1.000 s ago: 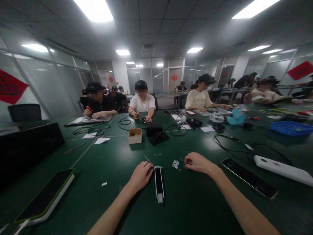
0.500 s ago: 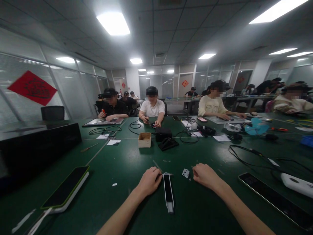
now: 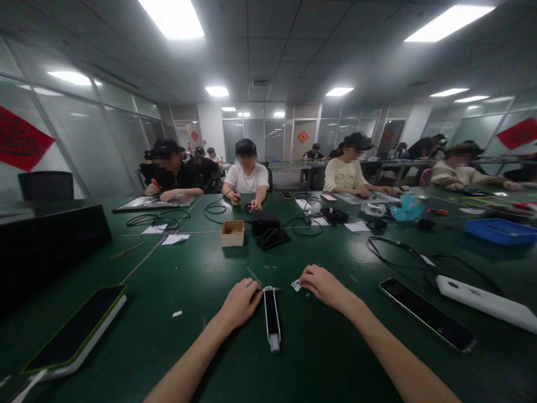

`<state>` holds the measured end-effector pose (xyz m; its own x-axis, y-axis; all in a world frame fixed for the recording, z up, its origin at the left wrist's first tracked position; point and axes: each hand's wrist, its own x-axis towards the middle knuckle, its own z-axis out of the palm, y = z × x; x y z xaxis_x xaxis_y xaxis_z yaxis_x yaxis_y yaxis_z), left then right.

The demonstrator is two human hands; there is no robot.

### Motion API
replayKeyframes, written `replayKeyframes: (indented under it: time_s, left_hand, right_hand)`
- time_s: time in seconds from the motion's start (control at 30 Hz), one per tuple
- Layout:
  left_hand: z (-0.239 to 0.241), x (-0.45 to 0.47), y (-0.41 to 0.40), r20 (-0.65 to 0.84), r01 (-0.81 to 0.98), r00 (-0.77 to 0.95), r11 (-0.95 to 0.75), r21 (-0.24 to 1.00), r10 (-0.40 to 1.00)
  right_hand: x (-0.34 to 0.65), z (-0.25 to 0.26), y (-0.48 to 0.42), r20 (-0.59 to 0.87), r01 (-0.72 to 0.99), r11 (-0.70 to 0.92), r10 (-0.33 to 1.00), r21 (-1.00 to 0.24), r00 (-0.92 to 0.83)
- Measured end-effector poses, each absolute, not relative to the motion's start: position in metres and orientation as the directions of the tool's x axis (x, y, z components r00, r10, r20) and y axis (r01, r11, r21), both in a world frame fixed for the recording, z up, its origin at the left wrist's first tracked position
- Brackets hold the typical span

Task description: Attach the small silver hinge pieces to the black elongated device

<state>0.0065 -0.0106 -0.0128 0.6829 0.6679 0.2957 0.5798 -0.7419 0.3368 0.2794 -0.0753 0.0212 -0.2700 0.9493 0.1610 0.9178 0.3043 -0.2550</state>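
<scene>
My left hand (image 3: 241, 302) rests on the table with its fingers curled, close against the top left of a slim device (image 3: 272, 316) with a white frame and a black face. What those fingers hold, if anything, is hidden. A thin rod-like piece (image 3: 254, 275) shows just beyond the knuckles. My right hand (image 3: 325, 286) is closed, its fingertips on the right edge of a small white plate with holes (image 3: 296, 285). Below the plate lies a tiny piece (image 3: 307, 295), too small to name.
Phones (image 3: 425, 313) lie right and left, the right one beside a white power bank (image 3: 486, 302). Ahead stand a small open box (image 3: 232, 234) and a black case (image 3: 265, 223). Cables, a blue tray (image 3: 499, 232) and a screwdriver (image 3: 128, 250) lie farther off. Several people sit opposite.
My right hand has moved left to the white plate, from just beside it. The view has turned to the right. My left hand stays by the slim device.
</scene>
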Motion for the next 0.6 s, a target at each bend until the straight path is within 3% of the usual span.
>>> replayKeyframes:
  time_s: [0.27,0.6]
  left_hand:
    - [-0.015,0.007,-0.009,0.305,0.566,0.684,-0.746,0.351,0.663]
    - [-0.011,0.006,-0.012,0.295,0.572,0.686,-0.744,0.346,0.665]
  right_hand:
    - [0.283,0.005,-0.064,0.326,0.924,0.289,0.924,-0.249,-0.201]
    - [0.277,0.010,-0.067,0.252,0.952,0.227,0.952,-0.204,-0.173]
